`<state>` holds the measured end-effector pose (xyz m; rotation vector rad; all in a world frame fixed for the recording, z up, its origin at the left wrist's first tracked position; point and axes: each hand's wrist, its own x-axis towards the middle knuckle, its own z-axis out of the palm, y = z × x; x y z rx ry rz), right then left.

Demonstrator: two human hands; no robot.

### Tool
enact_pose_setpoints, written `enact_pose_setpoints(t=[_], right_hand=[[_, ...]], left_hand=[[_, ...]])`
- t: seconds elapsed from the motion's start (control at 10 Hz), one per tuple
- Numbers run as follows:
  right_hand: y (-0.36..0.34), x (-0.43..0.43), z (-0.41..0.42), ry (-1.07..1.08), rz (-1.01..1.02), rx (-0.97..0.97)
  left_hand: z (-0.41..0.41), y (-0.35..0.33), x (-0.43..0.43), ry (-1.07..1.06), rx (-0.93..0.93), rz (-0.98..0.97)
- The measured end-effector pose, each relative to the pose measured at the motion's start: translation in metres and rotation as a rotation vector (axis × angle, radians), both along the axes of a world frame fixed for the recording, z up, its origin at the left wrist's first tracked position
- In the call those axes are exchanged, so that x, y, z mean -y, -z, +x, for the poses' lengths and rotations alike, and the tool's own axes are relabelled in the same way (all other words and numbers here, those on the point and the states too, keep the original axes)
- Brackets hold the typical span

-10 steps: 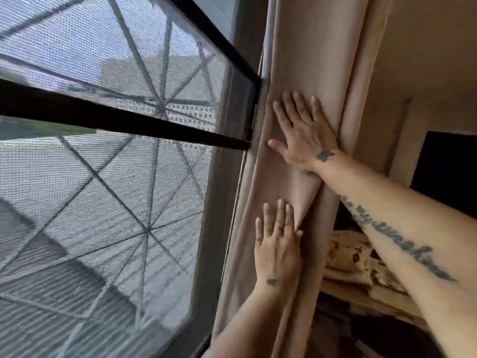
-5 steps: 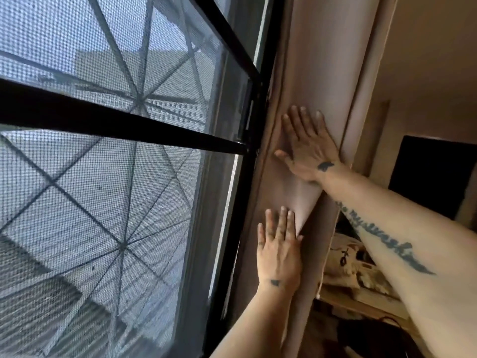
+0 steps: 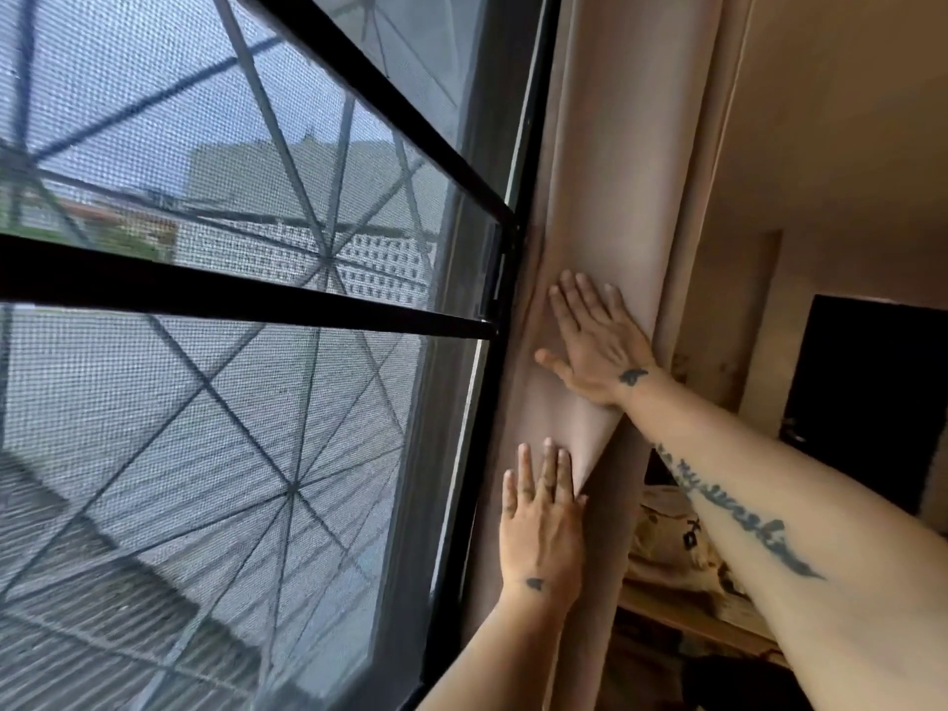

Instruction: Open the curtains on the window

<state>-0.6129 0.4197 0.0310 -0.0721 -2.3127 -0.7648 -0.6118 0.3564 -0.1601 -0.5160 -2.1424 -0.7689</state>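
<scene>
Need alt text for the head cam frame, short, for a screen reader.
Two bare hands press flat on a beige curtain bunched at the right edge of a black-framed window, right hand above left hand. The mesh screen is uncovered, with buildings beyond.

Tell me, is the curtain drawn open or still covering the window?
Open: the curtain is bunched beside the window.

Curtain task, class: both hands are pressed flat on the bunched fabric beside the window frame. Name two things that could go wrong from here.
1. Both the left hand and right hand lie flat and open on the curtain, gripping nothing, so the bunched fabric could spring back across the window when released.
2. Pushing harder might snag fabric against the black frame.
</scene>
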Motion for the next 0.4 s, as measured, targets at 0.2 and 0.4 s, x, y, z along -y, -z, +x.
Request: enact_pose_setpoints(t=[0.2,0.4], right_hand=[[0.015,0.020,0.042,-0.079,-0.019,0.000],[0.058,0.050,0.103,-0.239,-0.110,0.056]], left_hand=[[0.051,0.014,0.033,0.026,0.001,-0.142],[0.115,0.080,0.088,-0.077,0.128,-0.202]])
